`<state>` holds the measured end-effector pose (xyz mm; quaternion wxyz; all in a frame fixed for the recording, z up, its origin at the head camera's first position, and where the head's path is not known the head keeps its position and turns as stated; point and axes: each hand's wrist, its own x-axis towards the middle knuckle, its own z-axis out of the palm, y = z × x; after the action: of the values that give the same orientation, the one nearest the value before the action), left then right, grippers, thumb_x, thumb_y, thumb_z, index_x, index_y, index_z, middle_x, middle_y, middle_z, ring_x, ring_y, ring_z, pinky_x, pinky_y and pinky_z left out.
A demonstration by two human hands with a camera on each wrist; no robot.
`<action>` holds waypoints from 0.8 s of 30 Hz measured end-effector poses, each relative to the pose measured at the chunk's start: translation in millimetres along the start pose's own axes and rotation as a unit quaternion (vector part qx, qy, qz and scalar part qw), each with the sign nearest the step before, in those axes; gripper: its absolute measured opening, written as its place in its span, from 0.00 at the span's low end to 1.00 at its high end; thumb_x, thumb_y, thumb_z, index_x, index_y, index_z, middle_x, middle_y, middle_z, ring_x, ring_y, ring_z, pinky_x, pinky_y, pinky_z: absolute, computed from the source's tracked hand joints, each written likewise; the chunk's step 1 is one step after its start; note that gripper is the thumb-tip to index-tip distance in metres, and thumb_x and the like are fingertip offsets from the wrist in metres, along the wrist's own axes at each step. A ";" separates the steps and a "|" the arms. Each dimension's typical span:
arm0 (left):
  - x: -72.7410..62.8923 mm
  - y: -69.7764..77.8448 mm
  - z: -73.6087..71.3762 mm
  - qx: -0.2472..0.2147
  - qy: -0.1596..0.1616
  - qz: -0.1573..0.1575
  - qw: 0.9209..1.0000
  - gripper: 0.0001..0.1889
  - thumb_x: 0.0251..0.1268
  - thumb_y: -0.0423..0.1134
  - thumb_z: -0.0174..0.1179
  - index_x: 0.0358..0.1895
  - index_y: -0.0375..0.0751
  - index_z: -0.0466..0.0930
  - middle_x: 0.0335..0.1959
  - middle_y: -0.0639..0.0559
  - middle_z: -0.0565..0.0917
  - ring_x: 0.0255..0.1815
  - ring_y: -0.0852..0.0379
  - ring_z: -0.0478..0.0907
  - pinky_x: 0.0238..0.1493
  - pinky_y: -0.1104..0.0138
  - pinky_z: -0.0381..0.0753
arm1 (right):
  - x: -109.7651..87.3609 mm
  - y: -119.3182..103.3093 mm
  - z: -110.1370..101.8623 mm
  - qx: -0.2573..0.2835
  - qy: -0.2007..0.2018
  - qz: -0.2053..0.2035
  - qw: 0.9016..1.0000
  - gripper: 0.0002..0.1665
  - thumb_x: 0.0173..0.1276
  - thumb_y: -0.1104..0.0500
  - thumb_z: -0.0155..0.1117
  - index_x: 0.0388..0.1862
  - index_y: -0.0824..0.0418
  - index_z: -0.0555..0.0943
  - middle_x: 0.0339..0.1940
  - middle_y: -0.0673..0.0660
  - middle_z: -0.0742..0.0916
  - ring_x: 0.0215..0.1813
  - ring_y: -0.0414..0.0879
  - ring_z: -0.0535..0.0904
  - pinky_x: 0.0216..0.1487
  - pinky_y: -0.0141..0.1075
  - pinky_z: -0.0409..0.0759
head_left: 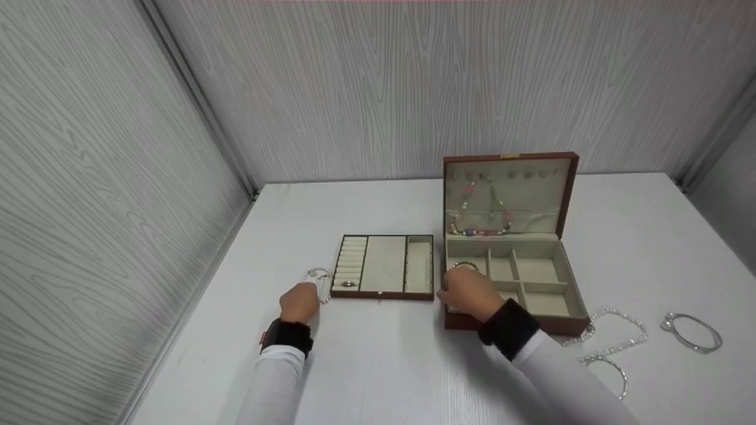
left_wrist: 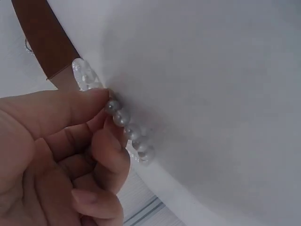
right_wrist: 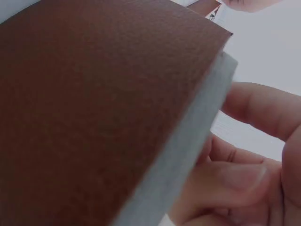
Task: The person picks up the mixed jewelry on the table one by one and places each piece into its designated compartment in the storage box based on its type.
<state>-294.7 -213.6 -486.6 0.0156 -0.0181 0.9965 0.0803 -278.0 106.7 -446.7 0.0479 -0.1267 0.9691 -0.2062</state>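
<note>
My left hand pinches a pearl bracelet between thumb and fingertips; its white beads curve beside the left edge of a flat jewelry tray. My right hand reaches over the front left corner of an open brown jewelry box. In the right wrist view its thumb and fingers stand apart by the box's pale rim, and nothing shows between them; some fingers are hidden behind the rim. A gold-toned bracelet lies in the back left compartment, partly covered by that hand.
A colourful bead necklace hangs inside the raised lid. A ring sits in the tray's ring rolls. Right of the box lie a clear-beaded necklace, a thin silver bangle and a bangle with pearls. Panels enclose the table.
</note>
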 end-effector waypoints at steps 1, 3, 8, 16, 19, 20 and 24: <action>-0.1 1.6 -2.2 -0.001 0.002 -0.004 1.000 0.06 0.54 0.30 0.54 0.26 0.32 0.80 0.27 0.39 0.84 0.30 0.47 0.82 0.29 0.54 0.80 | 0.1 -0.4 0.0 -0.003 0.005 -0.001 1.000 0.23 0.56 0.56 0.61 0.09 0.54 0.60 0.12 0.47 0.67 0.18 0.43 0.63 0.19 0.33 0.60; -0.5 5.6 -8.2 -0.018 0.008 -0.015 1.000 0.06 0.51 0.34 0.59 0.24 0.34 0.80 0.24 0.43 0.84 0.25 0.52 0.80 0.25 0.58 0.78 | 0.4 -1.3 -0.4 -0.006 0.014 -0.001 1.000 0.22 0.57 0.57 0.61 0.10 0.55 0.62 0.13 0.48 0.68 0.19 0.43 0.64 0.20 0.34 0.62; -7.0 26.0 -27.3 -0.086 0.035 -0.030 0.995 0.12 0.44 0.34 0.62 0.12 0.43 0.69 0.12 0.54 0.70 0.16 0.60 0.64 0.14 0.68 0.64 | 0.2 -6.9 -1.3 -0.003 0.052 -0.022 0.998 0.19 0.57 0.57 0.62 0.13 0.56 0.65 0.14 0.48 0.70 0.20 0.43 0.65 0.22 0.34 0.63; -29.2 72.3 -48.7 -0.110 0.067 0.046 0.991 0.17 0.41 0.30 0.58 0.10 0.48 0.58 0.09 0.59 0.60 0.13 0.61 0.55 0.12 0.70 0.52 | -3.6 -22.1 -0.5 0.045 0.061 -0.087 0.993 0.08 0.57 0.59 0.62 0.22 0.62 0.80 0.23 0.54 0.85 0.24 0.43 0.76 0.27 0.36 0.74; -37.5 86.5 -50.4 -0.113 0.067 0.084 0.988 0.15 0.39 0.31 0.57 0.10 0.47 0.59 0.10 0.59 0.60 0.13 0.61 0.55 0.13 0.70 0.52 | -5.5 -27.8 2.3 0.095 0.027 -0.124 0.987 0.10 0.58 0.58 0.64 0.33 0.65 0.83 0.27 0.55 0.86 0.24 0.40 0.75 0.27 0.32 0.74; -39.8 90.9 -50.6 -0.115 0.061 0.095 0.987 0.14 0.39 0.31 0.58 0.11 0.47 0.61 0.10 0.59 0.61 0.14 0.61 0.56 0.14 0.70 0.53 | -5.8 -30.0 3.5 0.110 0.014 -0.133 0.985 0.11 0.58 0.58 0.64 0.36 0.65 0.83 0.26 0.55 0.85 0.23 0.39 0.74 0.26 0.31 0.73; -46.9 106.3 -49.6 -0.117 0.029 0.133 0.984 0.06 0.40 0.34 0.60 0.16 0.43 0.72 0.14 0.58 0.70 0.16 0.61 0.63 0.15 0.71 0.59 | -6.5 -39.0 11.5 0.161 -0.017 -0.153 0.975 0.21 0.59 0.58 0.65 0.51 0.64 0.79 0.22 0.54 0.83 0.21 0.36 0.69 0.24 0.28 0.69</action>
<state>-253.4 -115.2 -419.2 -0.0265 0.1109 0.9737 0.1971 -261.2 69.5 -440.7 0.0519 -0.2677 0.8915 -0.3619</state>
